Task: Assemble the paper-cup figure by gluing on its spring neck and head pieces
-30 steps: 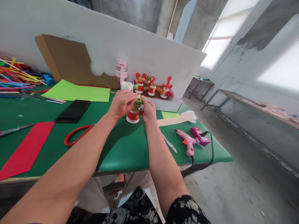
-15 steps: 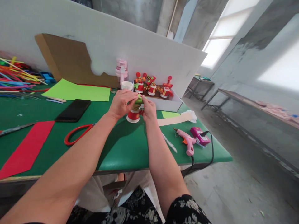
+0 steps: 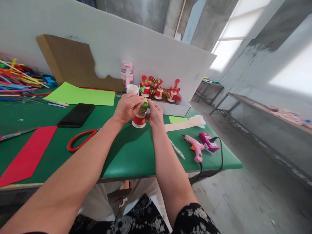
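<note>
Both of my hands pinch a green paper piece at the top of a paper-cup figure. My left hand is closed on its left side, and my right hand is closed on its right side. Below them the figure's red paper cup stands upright on the table, with a folded green paper strip between cup and top. A folded red strip shows beside my right fingers. My fingertips hide part of the green piece. Behind my hands, several finished red cup figures stand in a white box.
On the green table lie red-handled scissors, a phone, red paper, green paper and a pink glue gun with its cord. White cups and a pink bottle stand behind. Pipe cleaners pile at far left.
</note>
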Tool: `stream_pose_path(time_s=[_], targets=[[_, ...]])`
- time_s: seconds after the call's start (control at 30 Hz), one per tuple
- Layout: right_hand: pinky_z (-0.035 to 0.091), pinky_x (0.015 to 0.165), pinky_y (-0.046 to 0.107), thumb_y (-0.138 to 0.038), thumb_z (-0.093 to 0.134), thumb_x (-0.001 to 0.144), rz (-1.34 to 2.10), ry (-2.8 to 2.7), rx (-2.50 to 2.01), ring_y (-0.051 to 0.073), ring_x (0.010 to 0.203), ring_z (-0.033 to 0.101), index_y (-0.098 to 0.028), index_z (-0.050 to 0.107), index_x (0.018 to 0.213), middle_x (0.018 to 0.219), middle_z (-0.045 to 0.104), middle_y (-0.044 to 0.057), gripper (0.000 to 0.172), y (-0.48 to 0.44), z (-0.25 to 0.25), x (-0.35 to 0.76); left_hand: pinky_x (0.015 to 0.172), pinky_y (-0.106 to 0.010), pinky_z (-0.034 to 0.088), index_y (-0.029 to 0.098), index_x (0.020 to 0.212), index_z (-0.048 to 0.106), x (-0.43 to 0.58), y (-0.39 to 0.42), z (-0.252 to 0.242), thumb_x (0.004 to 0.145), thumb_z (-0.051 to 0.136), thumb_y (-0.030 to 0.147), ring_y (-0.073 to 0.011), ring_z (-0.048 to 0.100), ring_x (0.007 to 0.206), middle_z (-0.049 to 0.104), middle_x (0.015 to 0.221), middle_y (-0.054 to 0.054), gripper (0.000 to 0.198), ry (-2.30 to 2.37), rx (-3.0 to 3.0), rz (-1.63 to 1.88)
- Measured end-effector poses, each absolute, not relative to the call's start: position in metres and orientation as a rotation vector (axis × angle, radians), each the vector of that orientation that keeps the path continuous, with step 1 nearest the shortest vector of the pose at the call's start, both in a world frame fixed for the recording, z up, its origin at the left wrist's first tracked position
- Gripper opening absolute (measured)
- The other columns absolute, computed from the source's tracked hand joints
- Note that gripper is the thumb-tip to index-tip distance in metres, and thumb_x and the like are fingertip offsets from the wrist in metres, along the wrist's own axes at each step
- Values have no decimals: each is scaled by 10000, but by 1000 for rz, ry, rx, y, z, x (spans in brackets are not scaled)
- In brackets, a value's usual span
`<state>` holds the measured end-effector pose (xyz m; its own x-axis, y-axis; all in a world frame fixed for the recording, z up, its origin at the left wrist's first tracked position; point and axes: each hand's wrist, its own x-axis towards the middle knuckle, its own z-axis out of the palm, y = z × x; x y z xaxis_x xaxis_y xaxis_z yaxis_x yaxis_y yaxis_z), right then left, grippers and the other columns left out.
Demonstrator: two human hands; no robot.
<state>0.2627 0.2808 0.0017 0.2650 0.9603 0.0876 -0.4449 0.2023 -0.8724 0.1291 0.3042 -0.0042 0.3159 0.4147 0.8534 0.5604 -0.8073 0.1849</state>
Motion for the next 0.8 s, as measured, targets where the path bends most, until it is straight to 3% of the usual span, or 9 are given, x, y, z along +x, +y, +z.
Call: stream_pose_path(time_s=[0.47, 0.8], targets=[[552, 750, 267, -352, 756, 751, 1132, -766, -853, 162, 777, 674, -154, 742, 717, 668, 715, 6, 202, 283, -3, 265, 918, -432, 503, 247, 997, 760, 129, 305, -4, 974, 471, 363, -241, 695, 1025, 790, 1102, -54, 312, -899, -2410, -1495], [552, 744, 268, -345, 767, 739, 1136, -763, -808, 144, 713, 648, -154, 738, 714, 653, 703, -4, 194, 285, -3, 265, 930, -429, 500, 228, 988, 758, 129, 304, -4, 972, 472, 354, -240, 699, 1025, 788, 1109, -66, 313, -909, -2415, -1485]])
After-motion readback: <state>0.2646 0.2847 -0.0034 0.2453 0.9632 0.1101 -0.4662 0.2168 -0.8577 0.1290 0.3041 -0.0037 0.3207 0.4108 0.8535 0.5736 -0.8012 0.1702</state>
